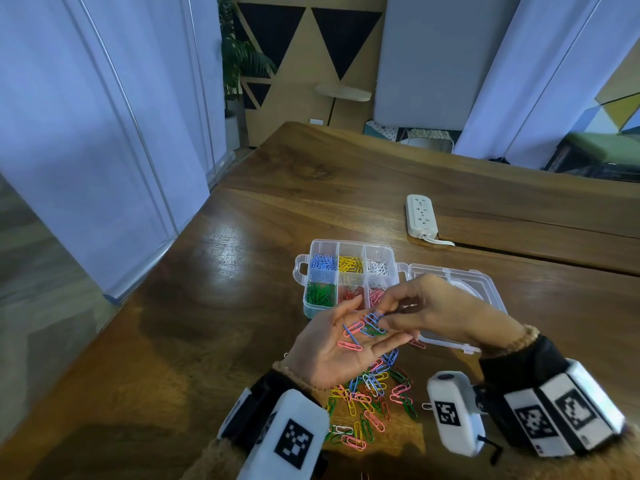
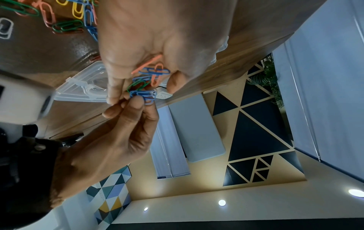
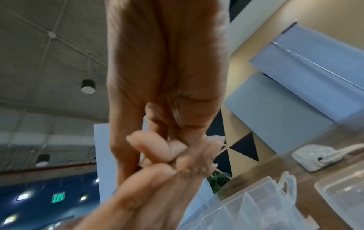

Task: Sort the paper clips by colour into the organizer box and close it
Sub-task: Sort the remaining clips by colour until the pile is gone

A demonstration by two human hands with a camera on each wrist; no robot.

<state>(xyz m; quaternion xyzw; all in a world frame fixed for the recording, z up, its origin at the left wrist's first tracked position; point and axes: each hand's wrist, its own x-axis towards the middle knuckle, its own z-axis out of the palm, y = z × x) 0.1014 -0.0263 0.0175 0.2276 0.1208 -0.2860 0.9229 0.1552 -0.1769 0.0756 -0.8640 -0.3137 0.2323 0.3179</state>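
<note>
Wood-grain table point(image 1: 242, 341) fills the view, with pale blue panels and a wall of black triangles behind it. Nearest, between the two wrist cameras, lies a loose pile of paper clips point(image 1: 372, 400) in pink, yellow, green, blue and white, too tangled to count. Just beyond it the left hand point(image 1: 341, 344) is held palm up, fingers relaxed and flat, carrying a small cluster of clips point(image 1: 363, 330): pink, blue and at least one green. The right hand point(image 1: 443, 313) reaches in from the right, its thumb and fingertips pinching a blue clip point(image 2: 142, 94) at the edge of that cluster. Farther on stands the clear organizer box point(image 1: 346, 251), six compartments in two rows. The far row holds blue, yellow and white clips from left to right; the near row holds green, red and pink. Its lid point(image 1: 460, 275) lies open flat to the right, partly under the right hand. One white power strip point(image 1: 419, 214) rests farther off to the right.
</note>
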